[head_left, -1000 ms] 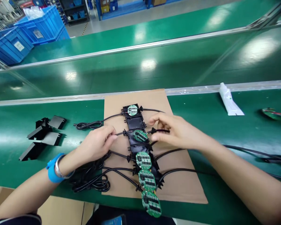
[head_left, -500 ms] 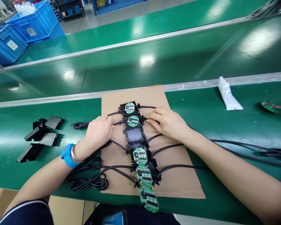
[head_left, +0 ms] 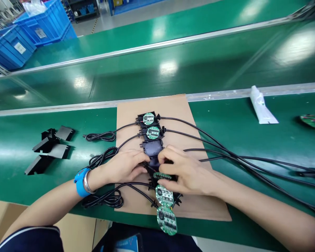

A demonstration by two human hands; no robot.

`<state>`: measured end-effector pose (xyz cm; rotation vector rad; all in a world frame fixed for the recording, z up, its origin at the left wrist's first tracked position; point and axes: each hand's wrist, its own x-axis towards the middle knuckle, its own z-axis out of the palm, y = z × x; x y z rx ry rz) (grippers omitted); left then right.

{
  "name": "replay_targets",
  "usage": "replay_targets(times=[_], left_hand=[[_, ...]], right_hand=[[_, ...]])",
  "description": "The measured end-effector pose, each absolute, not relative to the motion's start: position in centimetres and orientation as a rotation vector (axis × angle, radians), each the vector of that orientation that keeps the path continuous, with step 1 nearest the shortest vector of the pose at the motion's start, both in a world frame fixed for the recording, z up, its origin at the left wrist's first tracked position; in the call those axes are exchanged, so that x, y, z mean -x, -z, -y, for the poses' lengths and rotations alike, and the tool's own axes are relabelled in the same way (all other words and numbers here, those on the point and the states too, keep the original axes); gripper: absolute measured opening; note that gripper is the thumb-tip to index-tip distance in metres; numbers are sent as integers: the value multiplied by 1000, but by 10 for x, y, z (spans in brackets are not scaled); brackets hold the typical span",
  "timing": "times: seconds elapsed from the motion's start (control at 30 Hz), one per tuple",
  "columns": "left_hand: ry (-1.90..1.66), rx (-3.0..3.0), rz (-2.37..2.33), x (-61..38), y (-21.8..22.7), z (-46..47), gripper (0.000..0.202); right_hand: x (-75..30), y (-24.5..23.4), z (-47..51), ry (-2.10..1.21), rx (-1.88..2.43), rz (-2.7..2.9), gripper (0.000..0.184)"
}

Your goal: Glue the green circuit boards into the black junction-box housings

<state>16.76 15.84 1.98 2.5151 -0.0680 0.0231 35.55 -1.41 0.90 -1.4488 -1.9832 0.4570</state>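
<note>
Glossy green bench across the near side, far green surface beyond, blue bins far left, cardboard sheet near centre, row of black housings on top, right hand and left hand curled at it, pinch unclear, tilted circuit board beside the right thumb.

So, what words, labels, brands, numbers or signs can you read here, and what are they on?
No text can be read.
White labels on the blue crates: too small and blurred.
White tube: any print is too small.
Green circuit boards: fine pale details, too small to tell whether any are lettering.
Blue item at the bottom edge: too blurred.
</note>
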Motion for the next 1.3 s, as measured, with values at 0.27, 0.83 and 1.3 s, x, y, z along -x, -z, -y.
replay_targets(times=[0.27, 0.83, 1.3], left_hand=[[-158, -2768, -313, -176, -17, -167, 12], [152, -2607, -165, -135, -44, -102, 56], [34, -2418, -310, -136, -32, -105, 26]], right_hand=[[-411, 19, 2, -239, 1713, 1829, 19], [-340, -19, 42, -567, 1556, 1966, 27], [-350, -10, 48, -568, 1444, 1890, 38]])
